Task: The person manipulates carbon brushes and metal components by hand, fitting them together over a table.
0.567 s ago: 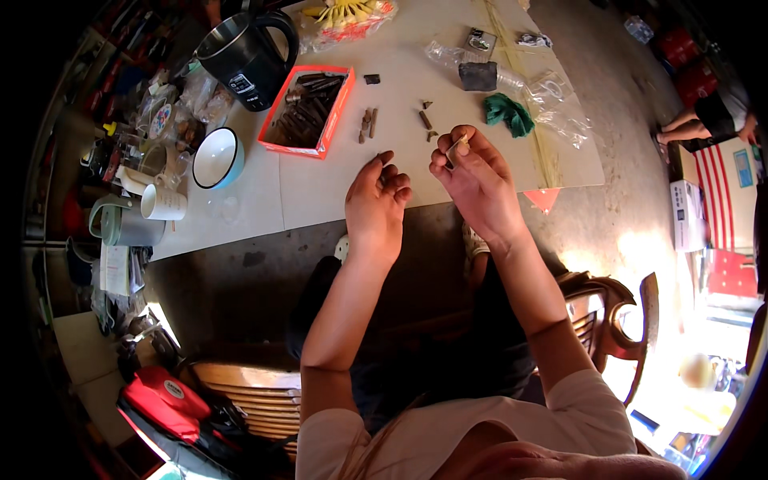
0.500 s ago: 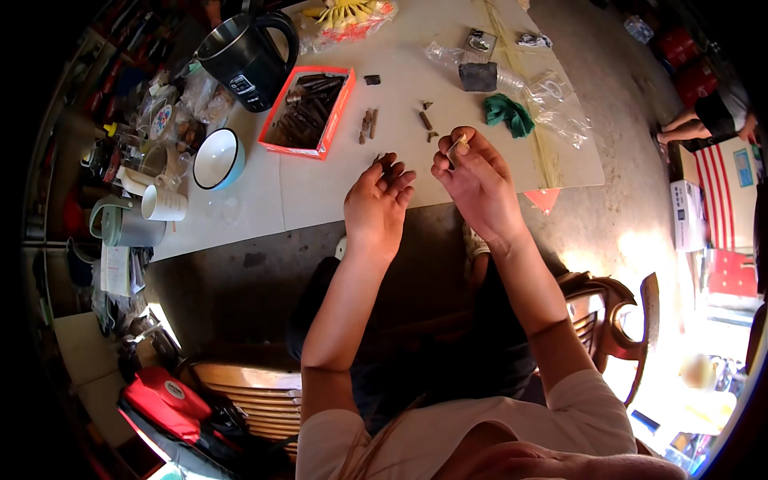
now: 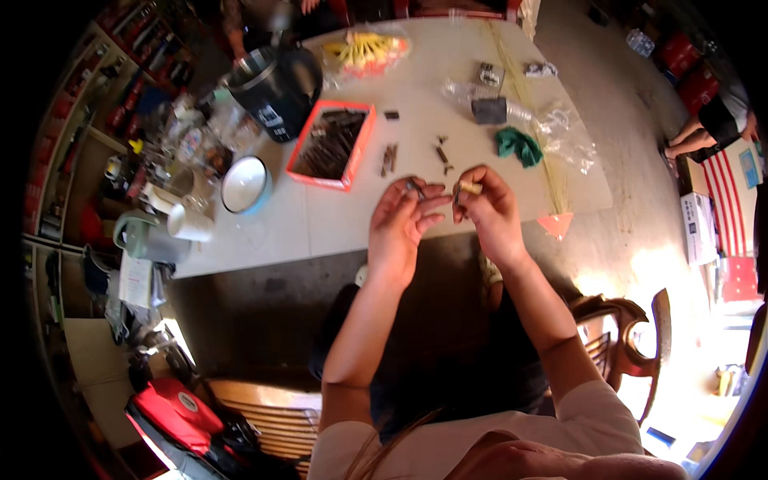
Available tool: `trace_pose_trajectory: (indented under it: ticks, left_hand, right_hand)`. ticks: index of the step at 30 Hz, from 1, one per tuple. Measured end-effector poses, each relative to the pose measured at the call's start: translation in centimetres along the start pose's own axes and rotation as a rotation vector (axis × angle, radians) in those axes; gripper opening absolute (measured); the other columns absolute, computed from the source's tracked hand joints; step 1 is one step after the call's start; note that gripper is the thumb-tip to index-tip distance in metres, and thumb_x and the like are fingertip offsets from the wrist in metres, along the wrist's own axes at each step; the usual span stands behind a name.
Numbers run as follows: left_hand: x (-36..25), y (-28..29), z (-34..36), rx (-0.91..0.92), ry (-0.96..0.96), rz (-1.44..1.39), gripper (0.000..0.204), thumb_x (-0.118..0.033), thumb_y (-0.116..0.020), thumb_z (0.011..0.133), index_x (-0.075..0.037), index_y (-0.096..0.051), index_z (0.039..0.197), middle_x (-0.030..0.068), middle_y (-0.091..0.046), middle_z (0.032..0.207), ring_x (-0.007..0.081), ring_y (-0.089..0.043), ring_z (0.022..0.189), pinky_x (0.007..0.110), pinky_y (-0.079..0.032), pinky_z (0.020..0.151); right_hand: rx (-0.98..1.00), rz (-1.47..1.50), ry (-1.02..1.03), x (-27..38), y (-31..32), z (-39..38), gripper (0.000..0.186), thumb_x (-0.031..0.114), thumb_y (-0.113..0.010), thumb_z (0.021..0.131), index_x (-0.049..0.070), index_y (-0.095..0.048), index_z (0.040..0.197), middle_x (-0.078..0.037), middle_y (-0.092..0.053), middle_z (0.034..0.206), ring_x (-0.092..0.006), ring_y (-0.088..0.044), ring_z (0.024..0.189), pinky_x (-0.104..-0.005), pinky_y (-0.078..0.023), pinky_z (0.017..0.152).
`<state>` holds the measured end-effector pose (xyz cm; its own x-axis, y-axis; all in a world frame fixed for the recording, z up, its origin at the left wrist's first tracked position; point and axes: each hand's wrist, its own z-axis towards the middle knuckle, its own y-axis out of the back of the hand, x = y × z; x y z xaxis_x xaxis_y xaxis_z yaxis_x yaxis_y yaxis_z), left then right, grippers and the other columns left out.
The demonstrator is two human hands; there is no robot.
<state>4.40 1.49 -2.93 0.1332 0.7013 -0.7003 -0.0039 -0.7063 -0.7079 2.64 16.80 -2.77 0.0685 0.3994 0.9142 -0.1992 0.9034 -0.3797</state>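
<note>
Above the table's near edge, my left hand (image 3: 396,228) pinches a small grey piece (image 3: 413,189) between thumb and index; its other fingers stretch rightward. Close beside it, my right hand (image 3: 492,214) grips a small tan piece (image 3: 470,187) with something dark at its lower end, too small to make out. Beyond them on the white table (image 3: 280,240) lie short brown sticks (image 3: 390,158), small brown bits (image 3: 443,157), a red-rimmed box (image 3: 332,140) full of dark sticks, and a crumpled green cloth (image 3: 518,146).
Bananas (image 3: 364,52), plastic bags (image 3: 564,132), a black jug (image 3: 272,88), an enamel bowl (image 3: 244,184), a white cup (image 3: 190,222) and clutter share the table. A wooden chair (image 3: 608,320) and red bag (image 3: 168,416) are near me. People (image 3: 712,112) are at the far side and right.
My hands have come closer together, the left moving rightward with a small piece now visible at its fingertips. The view has shifted, so the table sits lower and more people show beyond it.
</note>
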Motion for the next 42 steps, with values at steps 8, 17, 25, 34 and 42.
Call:
trace_pose_trajectory:
  ticks: [8,17,25,34,42]
  left_hand:
    - [8.8,4.1,1.4,-0.033,0.095,0.344,0.014,-0.011,-0.057,0.093,-0.007,-0.054,0.106,0.0015,-0.060,0.095,0.0114,-0.060,0.087,0.027,-0.051,0.072]
    - [12.9,12.6,-11.0,-0.047,0.380,0.473,0.025,-0.018,-0.067,0.088,-0.004,-0.061,0.108,0.0031,-0.063,0.090,0.0126,-0.062,0.079,0.026,-0.052,0.070]
    - [26.5,19.6,-19.3,-0.257,0.526,0.287,0.021,-0.013,-0.062,0.088,-0.001,-0.062,0.105,0.0056,-0.064,0.093,0.0148,-0.062,0.076,0.028,-0.051,0.068]
    - [28.8,19.8,-20.7,-0.023,0.543,0.848,0.037,-0.025,-0.062,0.088,0.001,-0.057,0.114,0.0136,-0.062,0.104,0.0235,-0.061,0.090,0.033,-0.049,0.078]
    - [28.9,18.7,-21.0,0.128,0.320,1.230,0.052,-0.035,-0.063,0.087,0.002,-0.052,0.123,0.0219,-0.060,0.115,0.0325,-0.060,0.104,0.039,-0.046,0.087]
  right_hand:
    - [0.146,-0.539,0.070,-3.7,5.9,-1.2,0.010,0.002,-0.058,0.082,0.000,-0.055,0.092,-0.003,-0.055,0.072,-0.0066,-0.053,0.067,-0.0239,-0.046,0.060]
    - [-0.081,-0.377,-0.288,-9.2,7.5,-15.7,0.012,0.011,-0.063,0.087,0.001,-0.059,0.092,-0.004,-0.062,0.071,-0.0108,-0.061,0.066,-0.0250,-0.048,0.061]
    - [0.123,-0.950,-0.382,-19.7,7.5,-25.0,0.034,0.029,-0.068,0.074,0.003,-0.064,0.096,-0.017,-0.067,0.088,-0.0325,-0.066,0.084,-0.0411,-0.052,0.073]
    - [0.250,-1.166,-0.514,-21.7,9.8,-25.7,0.036,0.027,-0.065,0.072,0.005,-0.065,0.101,-0.019,-0.066,0.092,-0.0376,-0.064,0.089,-0.0462,-0.051,0.078]
    - [0.248,-1.188,-0.355,-20.2,8.0,-23.8,0.026,0.024,-0.061,0.074,0.004,-0.063,0.091,-0.020,-0.065,0.083,-0.0389,-0.064,0.079,-0.0476,-0.052,0.070]
